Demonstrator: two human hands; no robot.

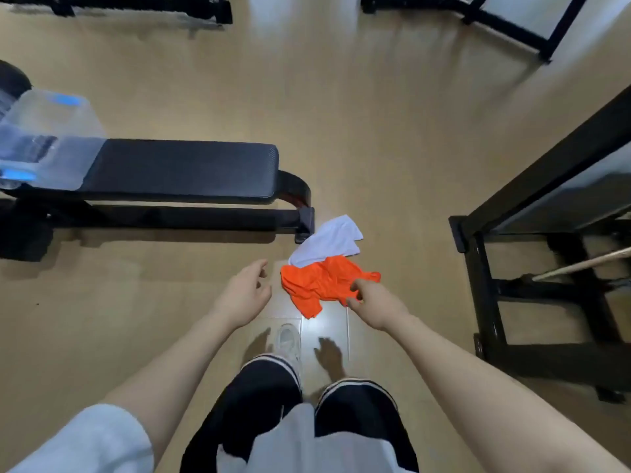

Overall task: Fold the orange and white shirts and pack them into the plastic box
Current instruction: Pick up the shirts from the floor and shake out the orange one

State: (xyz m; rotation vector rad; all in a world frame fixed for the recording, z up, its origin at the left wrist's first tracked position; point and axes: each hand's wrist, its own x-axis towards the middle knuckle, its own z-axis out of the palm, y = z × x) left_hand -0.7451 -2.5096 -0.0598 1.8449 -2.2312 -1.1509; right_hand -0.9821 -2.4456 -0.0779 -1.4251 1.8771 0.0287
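A crumpled orange shirt lies on the floor in front of my feet. The white shirt lies just behind it, touching its far edge. My right hand reaches out over the orange shirt's right edge with loosely bent fingers and holds nothing; its shadow falls on the floor nearer to me. My left hand hovers to the left of the orange shirt, fingers relaxed and empty. The clear plastic box with blue latches sits on the far left end of a black bench.
The black padded bench runs across the left, its foot next to the white shirt. A black metal rack stands at the right, with a wooden stick under it. More black frames stand at the back. My white shoe is below the orange shirt.
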